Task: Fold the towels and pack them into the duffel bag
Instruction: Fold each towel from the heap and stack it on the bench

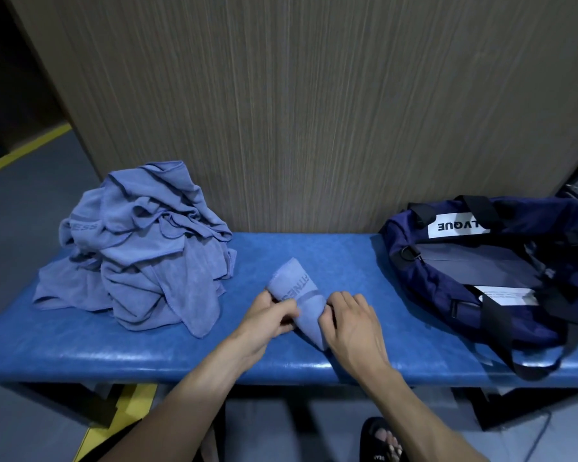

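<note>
Both hands, left hand [270, 314] and right hand [349, 323], pinch a small periwinkle towel [302, 303] folded narrow, dark lettering showing on top.

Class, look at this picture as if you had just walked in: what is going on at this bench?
A person is folding towels at a blue bench. Both hands hold one small folded towel in the middle of the bench: the left hand grips its left edge, the right hand its right edge. A heap of unfolded towels lies to the left. The dark blue duffel bag sits open on the right, and no towel can be seen in it.
</note>
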`<state>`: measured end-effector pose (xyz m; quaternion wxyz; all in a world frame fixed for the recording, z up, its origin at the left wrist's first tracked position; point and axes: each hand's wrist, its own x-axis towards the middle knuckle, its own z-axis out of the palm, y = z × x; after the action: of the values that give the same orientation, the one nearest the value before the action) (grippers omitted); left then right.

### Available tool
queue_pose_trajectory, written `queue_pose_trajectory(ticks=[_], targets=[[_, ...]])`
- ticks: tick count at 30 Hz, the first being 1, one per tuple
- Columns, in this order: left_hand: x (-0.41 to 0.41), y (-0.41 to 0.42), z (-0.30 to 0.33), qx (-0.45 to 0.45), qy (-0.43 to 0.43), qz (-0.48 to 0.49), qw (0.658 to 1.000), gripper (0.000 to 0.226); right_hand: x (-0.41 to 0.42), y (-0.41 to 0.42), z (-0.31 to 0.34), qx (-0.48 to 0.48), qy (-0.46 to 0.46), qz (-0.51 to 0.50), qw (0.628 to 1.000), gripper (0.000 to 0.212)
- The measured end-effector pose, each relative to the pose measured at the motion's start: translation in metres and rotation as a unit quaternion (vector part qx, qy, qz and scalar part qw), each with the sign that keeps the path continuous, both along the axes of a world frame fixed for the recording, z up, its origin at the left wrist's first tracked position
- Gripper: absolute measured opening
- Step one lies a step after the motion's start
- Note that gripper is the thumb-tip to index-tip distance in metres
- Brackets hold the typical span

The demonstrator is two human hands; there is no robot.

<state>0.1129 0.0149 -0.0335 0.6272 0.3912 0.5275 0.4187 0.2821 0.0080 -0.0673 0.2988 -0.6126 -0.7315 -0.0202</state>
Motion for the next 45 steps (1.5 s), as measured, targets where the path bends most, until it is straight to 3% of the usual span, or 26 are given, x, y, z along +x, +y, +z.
queue_pose_trajectory(ticks=[2, 5, 7, 8, 10, 12, 13, 18, 22, 25, 34, 39, 42, 45], targets=[[0.009, -0.004, -0.004, 0.020, -0.038, 0.026, 0.999, 0.028, -0.001, -0.005, 0.003, 0.002, -0.009, 0.016, 1.000, 0.019], [0.016, -0.004, -0.005, 0.066, -0.008, 0.108, 0.992, 0.047, -0.003, -0.011, 0.011, -0.010, -0.040, 0.053, 0.998, 0.020], [0.014, 0.000, 0.002, 0.092, 0.007, 0.126, 0.988, 0.043, -0.002, -0.011, 0.021, -0.035, -0.030, 0.092, 0.995, 0.023], [0.011, 0.002, 0.006, 0.098, 0.006, 0.125, 0.987, 0.041, -0.001, -0.012, 0.027, -0.049, 0.011, 0.114, 0.992, 0.026], [0.008, 0.004, 0.012, 0.107, -0.015, 0.113, 0.988, 0.047, -0.001, -0.013, 0.043, -0.088, 0.185, 0.141, 0.969, 0.029], [0.009, 0.001, 0.020, 0.126, -0.056, 0.085, 0.987, 0.047, -0.001, -0.015, 0.055, -0.154, 0.359, 0.155, 0.908, 0.026], [0.010, -0.002, 0.023, 0.133, -0.078, 0.067, 0.986, 0.044, -0.001, -0.016, 0.058, -0.177, 0.400, 0.167, 0.883, 0.027], [0.013, -0.006, 0.040, 0.179, -0.064, 0.017, 0.982, 0.059, 0.011, -0.014, 0.066, -0.188, 0.487, 0.225, 0.823, 0.037], [0.009, -0.003, 0.053, 0.257, 0.004, -0.028, 0.966, 0.065, 0.026, -0.010, 0.068, -0.194, 0.500, 0.248, 0.807, 0.031], [0.005, 0.002, 0.059, 0.301, 0.040, -0.082, 0.949, 0.073, 0.036, -0.008, 0.068, -0.198, 0.502, 0.246, 0.805, 0.030], [0.026, 0.022, 0.060, 0.338, 0.060, -0.066, 0.937, 0.027, 0.064, -0.006, 0.061, -0.209, 0.549, 0.208, 0.782, 0.030], [0.046, 0.035, 0.062, 0.349, 0.051, -0.066, 0.934, 0.026, 0.080, -0.005, 0.061, -0.212, 0.566, 0.191, 0.773, 0.030], [0.054, 0.034, 0.062, 0.311, 0.035, -0.111, 0.943, 0.028, 0.085, -0.005, 0.064, -0.195, 0.541, 0.180, 0.798, 0.030], [0.048, 0.036, 0.061, 0.247, 0.061, -0.155, 0.955, 0.059, 0.084, -0.006, 0.067, -0.167, 0.408, 0.188, 0.877, 0.019]])
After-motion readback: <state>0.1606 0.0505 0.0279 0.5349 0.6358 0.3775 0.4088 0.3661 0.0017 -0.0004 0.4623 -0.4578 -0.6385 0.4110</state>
